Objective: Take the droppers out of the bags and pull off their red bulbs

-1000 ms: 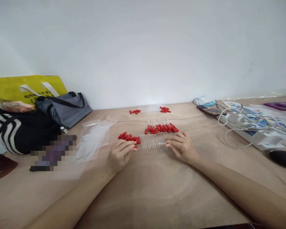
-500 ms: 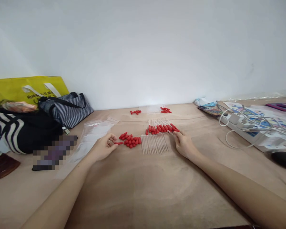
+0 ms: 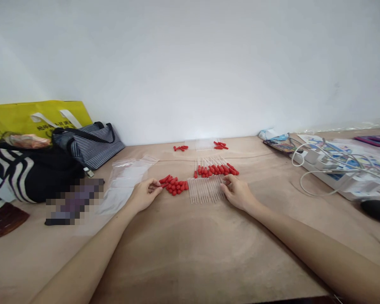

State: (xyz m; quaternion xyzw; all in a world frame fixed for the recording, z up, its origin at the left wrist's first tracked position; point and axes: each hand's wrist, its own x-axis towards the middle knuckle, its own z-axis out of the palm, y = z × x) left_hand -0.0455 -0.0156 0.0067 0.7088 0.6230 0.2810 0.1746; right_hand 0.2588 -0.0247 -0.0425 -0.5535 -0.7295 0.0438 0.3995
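Observation:
My left hand (image 3: 147, 195) rests at the left edge of a pile of red rubber bulbs (image 3: 175, 185). Its thumb and forefinger are pinched together against a bulb there, most of which is hidden. Beside the pile lies a row of clear glass dropper tubes (image 3: 205, 190), side by side. My right hand (image 3: 236, 192) is at the right end of this row, with thumb and fingers closed on the end tube, partly hidden by the fingers. Just behind lie several droppers with red bulbs fitted (image 3: 217, 169), their glass stems pointing away from me.
Farther back are small groups of red bulbs (image 3: 181, 148) and bulbed droppers (image 3: 221, 145). Clear plastic bags (image 3: 126, 177), a striped bag (image 3: 91, 145) and a black bag (image 3: 41, 175) occupy the left. On the right are a power strip with cables (image 3: 338, 181) and a black mouse-like object (image 3: 376, 210).
My left hand has shifted slightly right to the pile, and the bulb sticking out from its fingers no longer shows. My right hand has moved left and down onto the tube row.

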